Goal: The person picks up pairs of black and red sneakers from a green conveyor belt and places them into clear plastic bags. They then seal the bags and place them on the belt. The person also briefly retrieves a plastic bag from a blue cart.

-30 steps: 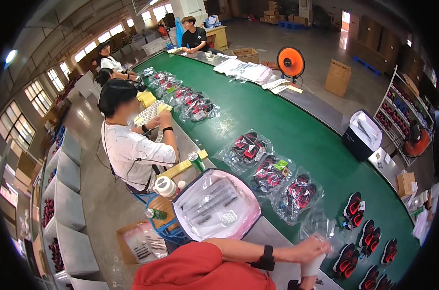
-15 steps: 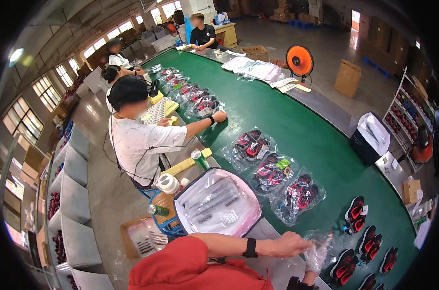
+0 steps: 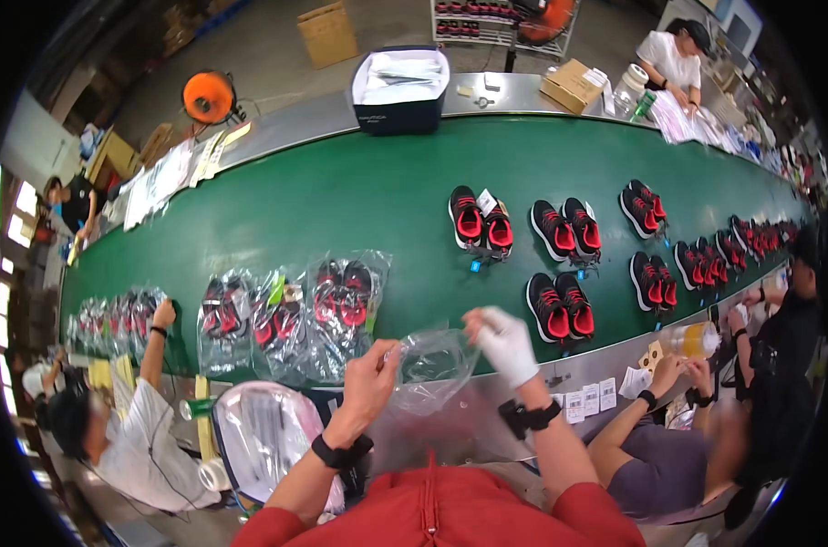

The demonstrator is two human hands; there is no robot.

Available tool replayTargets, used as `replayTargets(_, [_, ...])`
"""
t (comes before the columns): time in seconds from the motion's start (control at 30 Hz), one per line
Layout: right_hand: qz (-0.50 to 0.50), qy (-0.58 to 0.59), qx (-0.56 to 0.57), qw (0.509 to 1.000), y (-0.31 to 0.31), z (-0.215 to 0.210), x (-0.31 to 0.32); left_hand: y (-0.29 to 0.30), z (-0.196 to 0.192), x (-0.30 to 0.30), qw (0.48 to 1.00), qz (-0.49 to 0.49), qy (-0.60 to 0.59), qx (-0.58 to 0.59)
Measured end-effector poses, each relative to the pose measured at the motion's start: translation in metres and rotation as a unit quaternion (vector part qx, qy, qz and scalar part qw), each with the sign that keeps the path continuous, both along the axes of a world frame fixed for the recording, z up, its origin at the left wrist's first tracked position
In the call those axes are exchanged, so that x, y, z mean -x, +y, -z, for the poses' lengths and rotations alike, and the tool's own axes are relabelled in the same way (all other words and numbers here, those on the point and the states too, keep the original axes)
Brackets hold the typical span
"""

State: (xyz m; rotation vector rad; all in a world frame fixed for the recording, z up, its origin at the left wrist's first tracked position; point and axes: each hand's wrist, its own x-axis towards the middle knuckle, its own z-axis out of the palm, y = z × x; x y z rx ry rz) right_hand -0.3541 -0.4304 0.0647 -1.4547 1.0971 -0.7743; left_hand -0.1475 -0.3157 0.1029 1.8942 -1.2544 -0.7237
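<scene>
A clear plastic bag (image 3: 429, 374) is stretched between my two hands over the near edge of the green belt. My left hand (image 3: 370, 378), bare with a black wristband, is closed on the bag's left edge. Wearing a white glove, my right hand (image 3: 503, 345) pinches the bag's right rim; its bare fingertips stick out of the glove. The bag looks slack, with no shoes visible in it. Beyond my right hand lies a pair of black and red sneakers (image 3: 560, 308). Left of my hands is a bagged pair of sneakers (image 3: 343, 296).
More loose sneakers (image 3: 566, 230) lie on the green belt (image 3: 377, 191) to the right; more bagged pairs (image 3: 222, 310) lie left. A bin of plastic bags (image 3: 227, 428) stands by my left arm. A dark bin (image 3: 400, 118) sits across the belt. Co-workers (image 3: 656, 460) flank me.
My view has turned right, bringing the loose sneakers ahead of me. My hands have moved apart, spreading the plastic bag between them.
</scene>
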Motion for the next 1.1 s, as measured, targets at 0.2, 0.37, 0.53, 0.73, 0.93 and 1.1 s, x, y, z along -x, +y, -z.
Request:
replayTargets(0.2, [-0.001,0.375,0.23,0.898,-0.129,0.018,0.002,-0.016,-0.016,0.004,0.996,-0.048,0.059,0.05])
replayTargets(0.37, [-0.091,0.537,0.2,0.814,-0.183,0.082,-0.046,-0.03,-0.021,0.011,0.998,-0.046,0.035,0.003])
replayTargets(0.53, [-0.048,0.535,0.226,0.812,-0.184,0.104,-0.063,-0.036,0.0,0.005,0.992,-0.066,0.107,-0.032])
replayTargets(0.73, [0.029,-0.042,-0.067,0.996,-0.149,0.041,0.012,-0.06,0.002,-0.009,0.935,-0.139,0.325,-0.03])
replayTargets(0.93, [0.043,-0.432,-0.176,0.883,-0.01,-0.029,0.045,-0.059,-0.013,-0.004,0.917,-0.121,0.38,0.017])
replayTargets(1.1, [-0.172,0.19,0.178,0.95,0.033,-0.042,0.027,-0.034,-0.011,0.017,0.961,-0.006,0.269,0.06])
